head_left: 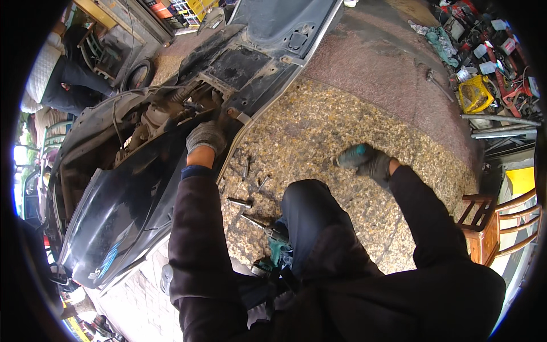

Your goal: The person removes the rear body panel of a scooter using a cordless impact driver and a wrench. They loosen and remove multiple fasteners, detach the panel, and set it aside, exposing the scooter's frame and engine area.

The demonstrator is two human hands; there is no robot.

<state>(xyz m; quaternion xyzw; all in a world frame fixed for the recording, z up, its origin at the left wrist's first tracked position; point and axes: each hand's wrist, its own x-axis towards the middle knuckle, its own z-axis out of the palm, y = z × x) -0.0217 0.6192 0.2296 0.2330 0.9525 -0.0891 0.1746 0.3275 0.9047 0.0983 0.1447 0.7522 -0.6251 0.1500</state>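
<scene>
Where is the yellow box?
In the head view, the yellow box sits far right on the ground, among scattered tools and above the wooden chair.

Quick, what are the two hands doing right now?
Left hand: gloved, closed on the edge of the car panel.
Right hand: gloved, fingers spread, resting on the ground, holding nothing.

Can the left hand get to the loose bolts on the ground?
Probably yes. The left hand rests on the car panel, and the bolts lie just beside it on open ground, nothing covering them.
</scene>
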